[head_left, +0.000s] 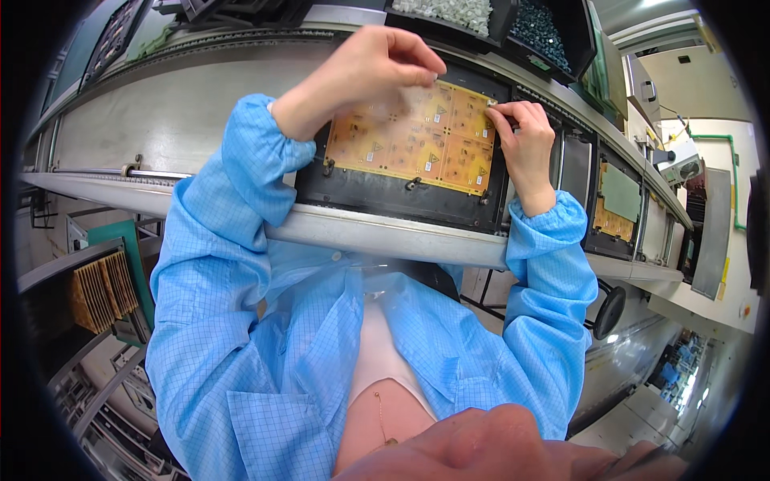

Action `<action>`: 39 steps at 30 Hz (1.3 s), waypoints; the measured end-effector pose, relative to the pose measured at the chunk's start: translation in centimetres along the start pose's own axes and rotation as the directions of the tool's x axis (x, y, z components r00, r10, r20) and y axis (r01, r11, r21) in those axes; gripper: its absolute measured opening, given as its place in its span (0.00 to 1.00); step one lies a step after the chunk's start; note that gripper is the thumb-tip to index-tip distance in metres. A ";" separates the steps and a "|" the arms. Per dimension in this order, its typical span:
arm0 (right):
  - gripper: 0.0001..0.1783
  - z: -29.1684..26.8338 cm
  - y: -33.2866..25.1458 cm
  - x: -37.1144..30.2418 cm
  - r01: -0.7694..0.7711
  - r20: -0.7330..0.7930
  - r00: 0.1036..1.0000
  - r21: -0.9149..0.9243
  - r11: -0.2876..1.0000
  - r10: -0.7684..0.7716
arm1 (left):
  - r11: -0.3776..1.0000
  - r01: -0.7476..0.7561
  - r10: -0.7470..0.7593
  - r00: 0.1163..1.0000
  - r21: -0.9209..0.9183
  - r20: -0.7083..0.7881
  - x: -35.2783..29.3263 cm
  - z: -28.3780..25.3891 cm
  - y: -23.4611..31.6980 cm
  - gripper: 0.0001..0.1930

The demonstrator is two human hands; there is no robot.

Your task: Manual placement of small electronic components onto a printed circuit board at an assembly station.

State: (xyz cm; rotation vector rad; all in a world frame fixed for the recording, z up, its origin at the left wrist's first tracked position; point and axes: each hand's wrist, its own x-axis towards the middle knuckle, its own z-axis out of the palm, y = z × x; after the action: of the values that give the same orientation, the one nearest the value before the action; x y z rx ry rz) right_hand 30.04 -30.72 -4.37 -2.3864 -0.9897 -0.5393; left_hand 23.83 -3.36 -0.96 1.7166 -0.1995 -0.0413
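Note:
A yellow-orange circuit board panel [421,164] with printed outlines lies in a black carrier frame [377,192], held by small dark clips along its near edge. My left hand [377,64] hovers over the panel's far edge, thumb and fingertips pinched on a small white part that is mostly hidden. At the panel's far right corner, my right hand [525,140] has its thumb and forefinger pressed together. A small pale piece shows at those fingertips, but I cannot tell whether it is gripped or seated on the board.
Beyond the carrier stand a black bin of white parts [453,10] and a black bin of dark blue parts [539,34]. A metal rail [385,232] runs along the near side. Another carrier with a board [616,204] sits to the right. Stacked boards [104,293] stand in a rack at left.

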 end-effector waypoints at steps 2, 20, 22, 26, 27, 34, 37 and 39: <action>0.04 0.0 0.3 -0.1 -0.015 0.016 1.000 0.020 1.000 0.015 | 0.996 0.059 -0.057 0.998 -0.063 0.034 -0.4 0.7 0.3 0.09; 0.08 1.1 7.7 13.4 0.103 0.081 0.992 -0.106 0.989 -0.094 | 0.993 0.111 -0.112 0.993 0.051 0.037 0.1 3.8 0.5 0.07; 0.06 2.5 8.2 15.2 -0.038 0.298 0.950 -0.167 0.985 0.087 | 0.988 0.118 -0.124 0.991 0.095 0.059 0.3 4.1 0.6 0.07; 0.06 3.2 8.7 15.9 -0.126 0.349 0.917 -0.204 0.971 0.192 | 0.961 0.032 -0.051 0.997 0.274 0.062 0.9 4.8 0.0 0.09; 0.06 3.4 11.3 15.2 0.060 0.249 0.965 0.094 0.994 -0.082 | 0.935 -0.064 0.029 0.994 0.350 0.105 1.5 5.3 -0.3 0.12; 0.07 3.8 9.2 15.5 0.009 0.285 0.957 -0.203 0.979 0.050 | 0.814 -0.055 -0.077 0.976 0.578 0.202 3.2 8.9 0.5 0.11; 0.06 1.9 7.5 14.1 0.043 0.048 0.998 -0.014 0.999 -0.043 | 0.724 -0.143 -0.021 0.973 0.675 0.228 3.1 10.1 0.2 0.11; 0.06 0.8 6.8 12.7 0.017 0.006 1.000 0.112 0.994 -0.018 | 0.706 -0.142 -0.031 0.973 0.693 0.231 3.5 10.7 0.3 0.11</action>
State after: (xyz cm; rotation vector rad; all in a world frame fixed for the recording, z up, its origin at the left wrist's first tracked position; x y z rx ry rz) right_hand 43.50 -27.56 -0.25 -2.2839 -1.0179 -0.4694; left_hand 25.68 -14.37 -2.05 2.4873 -0.4887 -0.1301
